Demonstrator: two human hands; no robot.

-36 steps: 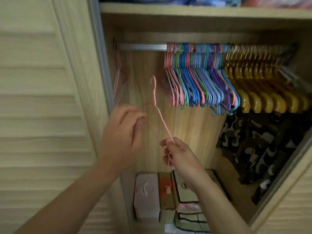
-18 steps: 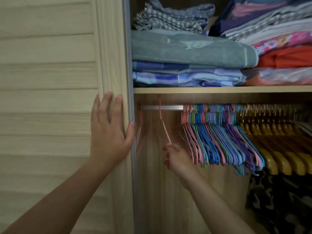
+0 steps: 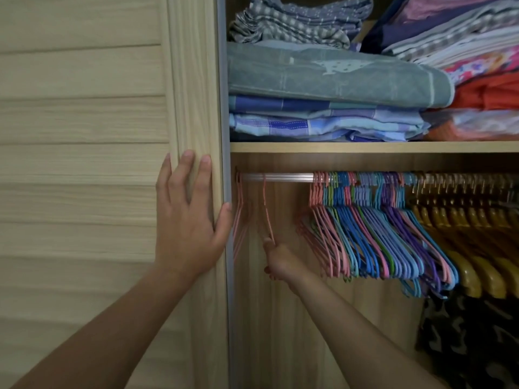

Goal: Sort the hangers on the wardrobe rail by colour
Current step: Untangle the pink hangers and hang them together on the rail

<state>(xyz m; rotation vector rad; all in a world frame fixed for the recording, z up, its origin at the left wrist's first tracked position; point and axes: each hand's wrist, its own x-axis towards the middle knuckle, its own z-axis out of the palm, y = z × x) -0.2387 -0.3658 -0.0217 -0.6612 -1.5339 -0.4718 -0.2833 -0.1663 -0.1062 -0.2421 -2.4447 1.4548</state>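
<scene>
The right hand (image 3: 276, 261) pinches the lower end of a pink hanger (image 3: 266, 209) whose hook sits over the wardrobe rail (image 3: 280, 177), between a few pink hangers (image 3: 238, 220) at the rail's left end and the mixed-colour bunch (image 3: 379, 228) further right. The left hand (image 3: 186, 220) rests flat and open on the door frame (image 3: 193, 108). The pinks are being gathered; next, probably release and pick another pink from the bunch.
</scene>
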